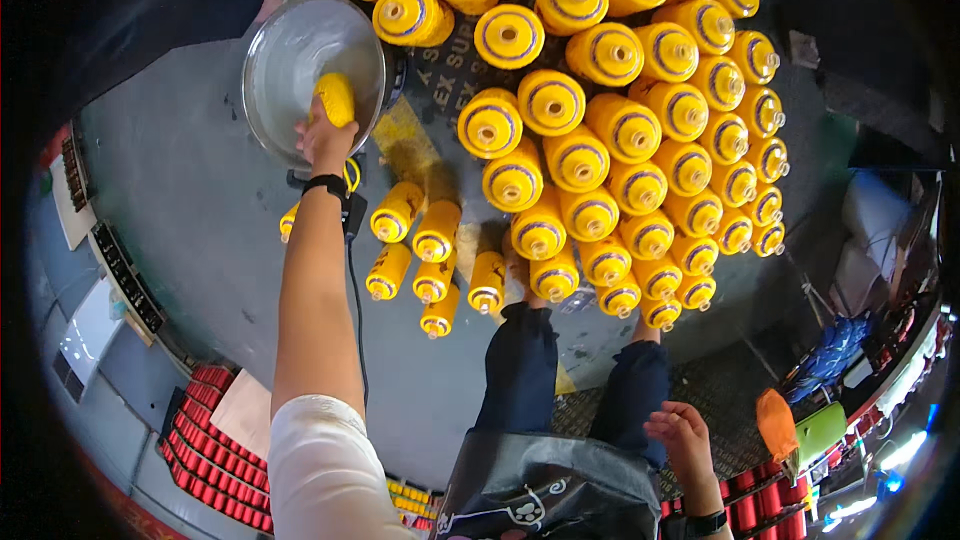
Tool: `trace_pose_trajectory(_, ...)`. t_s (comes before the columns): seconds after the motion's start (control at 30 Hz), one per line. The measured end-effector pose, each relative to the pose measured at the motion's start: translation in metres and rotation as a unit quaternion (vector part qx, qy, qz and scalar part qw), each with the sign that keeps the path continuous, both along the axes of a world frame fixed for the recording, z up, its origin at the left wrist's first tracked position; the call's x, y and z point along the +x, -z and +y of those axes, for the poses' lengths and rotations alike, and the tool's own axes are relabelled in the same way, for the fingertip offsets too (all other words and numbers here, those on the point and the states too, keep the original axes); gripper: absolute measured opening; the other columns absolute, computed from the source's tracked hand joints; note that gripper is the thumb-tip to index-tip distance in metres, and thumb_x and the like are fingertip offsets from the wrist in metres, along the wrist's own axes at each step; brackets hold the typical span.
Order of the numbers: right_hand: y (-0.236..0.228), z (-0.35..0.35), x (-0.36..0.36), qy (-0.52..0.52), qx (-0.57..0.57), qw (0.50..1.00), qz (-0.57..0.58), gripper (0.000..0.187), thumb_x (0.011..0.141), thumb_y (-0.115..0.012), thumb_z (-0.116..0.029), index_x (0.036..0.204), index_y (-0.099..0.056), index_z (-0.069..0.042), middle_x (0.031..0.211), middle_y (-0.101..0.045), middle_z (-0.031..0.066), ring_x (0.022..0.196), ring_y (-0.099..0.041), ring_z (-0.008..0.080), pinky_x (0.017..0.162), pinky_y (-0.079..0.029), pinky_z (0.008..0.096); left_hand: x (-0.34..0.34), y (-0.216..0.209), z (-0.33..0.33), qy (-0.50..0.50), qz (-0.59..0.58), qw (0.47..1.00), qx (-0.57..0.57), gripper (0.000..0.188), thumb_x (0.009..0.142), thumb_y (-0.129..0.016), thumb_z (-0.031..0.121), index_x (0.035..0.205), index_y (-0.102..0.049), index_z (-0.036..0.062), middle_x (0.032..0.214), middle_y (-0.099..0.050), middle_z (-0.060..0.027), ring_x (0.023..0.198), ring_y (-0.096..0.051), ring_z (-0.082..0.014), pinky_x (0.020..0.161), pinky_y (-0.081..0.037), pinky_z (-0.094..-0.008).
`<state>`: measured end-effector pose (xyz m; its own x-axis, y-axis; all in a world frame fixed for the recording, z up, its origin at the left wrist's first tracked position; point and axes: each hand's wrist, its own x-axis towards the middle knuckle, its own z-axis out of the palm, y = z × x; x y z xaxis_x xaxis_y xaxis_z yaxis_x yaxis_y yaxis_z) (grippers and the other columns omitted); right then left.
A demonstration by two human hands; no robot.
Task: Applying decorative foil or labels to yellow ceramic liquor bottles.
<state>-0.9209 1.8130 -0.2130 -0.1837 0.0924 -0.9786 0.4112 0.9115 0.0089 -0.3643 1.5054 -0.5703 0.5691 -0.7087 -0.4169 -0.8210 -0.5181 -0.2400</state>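
Note:
At the upper left, my left hand (328, 143) grips a yellow can (335, 97), tilted down into a wide round metal pot (250, 90). The pot has a pale, shiny bottom; I cannot tell whether liquid lies in it. My right hand (684, 432) is raised beside my lap at the lower right, holding nothing, with its fingers apart. A large cluster of upright yellow cans (625, 130) stands in front of me, many with clear tips. A smaller group of yellow cans (436, 230) stands between the pot and my legs.
A black cable (357, 310) runs from beside the pot across the grey floor (200, 200). Stacks of red cans (215, 440) line the lower left. An orange cloth-like item (775, 425) and a green one (820, 433) hang at the right. Someone's dark sleeve (225, 10) shows beyond the pot.

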Motion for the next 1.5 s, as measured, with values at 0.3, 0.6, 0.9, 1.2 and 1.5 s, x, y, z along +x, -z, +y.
trace_pose_trajectory(0.3,0.001,-0.015,0.003,0.007,-0.029,0.999,-0.012,0.026,0.095,-0.055,-0.009,0.118,-0.053,0.003,0.101,-0.065,0.0158,0.093,-0.067,0.0274,0.084,-0.054,0.0373,-0.005,-0.002,0.001,-0.039,0.012,0.999,0.006,0.097,0.070,-0.079,0.036,0.150,-0.023,0.0367,0.136,-0.038,-0.0267,0.113,-0.051,-0.0488,0.088,-0.052,-0.0478)
trace_pose_trajectory(0.6,0.001,-0.023,0.009,-0.005,-0.031,0.999,-0.008,0.025,0.095,-0.054,-0.008,0.117,-0.052,0.004,0.099,-0.065,0.0160,0.090,-0.067,0.0265,0.084,-0.055,0.0385,-0.013,-0.007,-0.004,-0.066,0.021,0.997,0.026,0.097,0.072,-0.079,0.037,0.149,-0.021,0.0386,0.141,-0.034,-0.0242,0.120,-0.046,-0.0491,0.090,-0.052,-0.0489)
trace_pose_trajectory(0.9,0.006,-0.020,0.017,-0.036,-0.013,0.999,-0.015,0.025,0.096,-0.054,-0.010,0.117,-0.052,0.003,0.099,-0.065,0.0156,0.090,-0.068,0.0271,0.081,-0.055,0.0378,-0.023,-0.015,-0.007,-0.055,-0.017,0.998,0.015,0.095,0.071,-0.080,0.036,0.148,-0.025,0.0387,0.132,-0.038,-0.0180,0.112,-0.051,-0.0406,0.087,-0.054,-0.0472)
trace_pose_trajectory(1.2,0.005,-0.020,0.018,-0.022,-0.021,0.999,-0.011,0.025,0.095,-0.053,-0.009,0.117,-0.052,0.003,0.099,-0.065,0.0159,0.089,-0.068,0.0268,0.080,-0.055,0.0368,-0.023,-0.013,-0.006,-0.053,-0.009,0.998,0.031,0.093,0.072,-0.079,0.035,0.147,-0.023,0.0387,0.132,-0.037,-0.0173,0.111,-0.050,-0.0394,0.085,-0.054,-0.0464)
trace_pose_trajectory(1.5,0.007,-0.019,0.020,-0.017,-0.008,1.000,-0.007,0.025,0.095,-0.052,-0.009,0.117,-0.052,0.002,0.100,-0.065,0.0154,0.089,-0.068,0.0265,0.081,-0.056,0.0370,-0.024,-0.013,-0.007,-0.051,-0.017,0.998,0.039,0.092,0.073,-0.078,0.035,0.147,-0.023,0.0385,0.131,-0.037,-0.0185,0.110,-0.049,-0.0395,0.083,-0.054,-0.0458)
